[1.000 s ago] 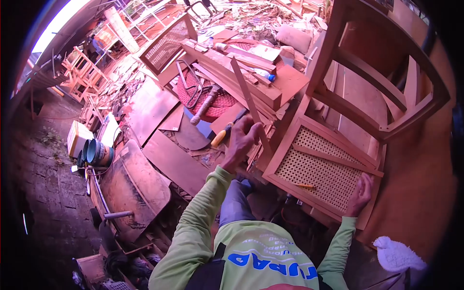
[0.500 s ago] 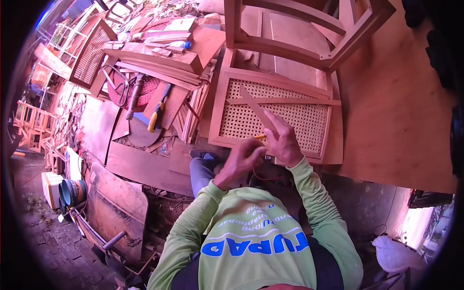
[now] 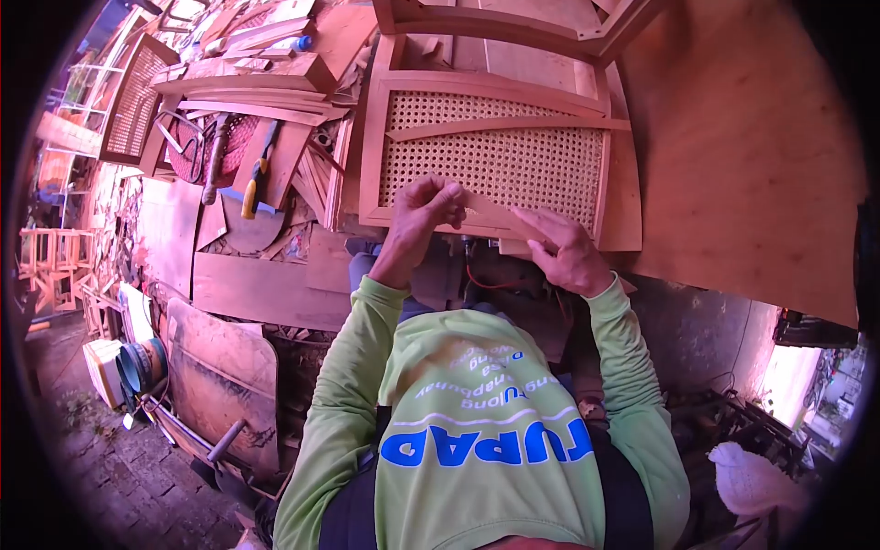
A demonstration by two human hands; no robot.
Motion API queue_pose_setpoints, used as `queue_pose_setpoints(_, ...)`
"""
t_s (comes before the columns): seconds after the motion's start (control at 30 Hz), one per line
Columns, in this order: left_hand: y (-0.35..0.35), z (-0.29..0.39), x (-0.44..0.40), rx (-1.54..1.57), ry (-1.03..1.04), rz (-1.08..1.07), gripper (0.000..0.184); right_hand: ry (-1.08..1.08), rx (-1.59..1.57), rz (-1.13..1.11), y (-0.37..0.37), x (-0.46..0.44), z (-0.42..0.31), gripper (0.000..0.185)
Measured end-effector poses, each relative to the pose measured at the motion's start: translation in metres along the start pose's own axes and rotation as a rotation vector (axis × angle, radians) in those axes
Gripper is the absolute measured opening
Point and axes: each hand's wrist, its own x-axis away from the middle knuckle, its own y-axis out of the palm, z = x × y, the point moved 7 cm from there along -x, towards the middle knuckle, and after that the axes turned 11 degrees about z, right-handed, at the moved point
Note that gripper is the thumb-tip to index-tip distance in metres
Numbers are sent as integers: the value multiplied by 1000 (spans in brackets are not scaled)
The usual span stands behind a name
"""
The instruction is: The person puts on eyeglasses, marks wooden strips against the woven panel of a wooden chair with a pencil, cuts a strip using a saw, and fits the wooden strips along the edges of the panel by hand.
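Observation:
A thin wooden strip [image 3: 490, 211] spans the gap between my hands, over the front rail of a caned wooden panel [image 3: 486, 170]. My left hand [image 3: 423, 209] pinches one end with thumb and fingers. My right hand [image 3: 564, 249] is closed on the strip further along, fingers pointing left. Another wooden strip [image 3: 504, 126] lies slanted across the cane weave, its right end over the frame. A wooden chair frame [image 3: 495, 26] adjoins the panel at the top. No pencil shows in my hands now.
Left of the panel are a yellow-handled chisel [image 3: 250, 194], a hammer [image 3: 214, 160] and stacked wood strips [image 3: 247, 99]. A caned frame [image 3: 133, 101] leans at far left. A plywood sheet [image 3: 733, 165] lies right. Below left stand a bucket [image 3: 142, 365] and a worn board [image 3: 220, 376].
My hands have moved apart, and the left now grips the strip's end. The strip has come down off the weave towards me. The yellow pencil is no longer visible. The view has shifted.

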Motion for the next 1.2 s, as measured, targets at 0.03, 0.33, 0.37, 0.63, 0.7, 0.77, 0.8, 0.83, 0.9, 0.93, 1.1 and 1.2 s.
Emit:
queue_pose_setpoints(0.03,-6,-8,1,58,-76,-3,26,-23,-1,9,-1,3,4,58)
queue_pose_setpoints(0.33,-22,-43,9,-2,-131,9,26,-38,141,22,-3,35,16,67)
queue_pose_setpoints(0.37,-31,-43,9,-10,-155,86,25,20,204,2,-13,36,12,67)
queue_pose_setpoints(0.63,-62,-54,-1,68,-191,90,26,-13,393,33,-7,47,-1,40)
queue_pose_setpoints(0.7,-61,-50,2,89,-168,65,27,-19,394,85,-11,47,-4,39)
queue_pose_setpoints(0.77,-59,-51,4,95,-162,52,27,13,397,138,-17,45,-1,37)
queue_pose_setpoints(0.8,-59,-47,6,96,-149,58,27,47,395,162,-22,47,4,36)
queue_pose_setpoints(0.83,-51,-45,13,101,-180,57,28,70,377,182,-23,47,5,34)
queue_pose_setpoints(0.9,-41,-37,22,118,-184,12,30,101,385,221,-32,46,4,33)
queue_pose_setpoints(0.93,-39,-36,23,133,-174,-53,31,121,399,191,-30,47,10,39)
queue_pose_setpoints(1.1,-28,-40,25,177,-153,-165,33,110,323,122,-30,51,20,45)
queue_pose_setpoints(1.2,-28,-40,29,221,-146,-180,33,83,296,127,-26,52,22,45)
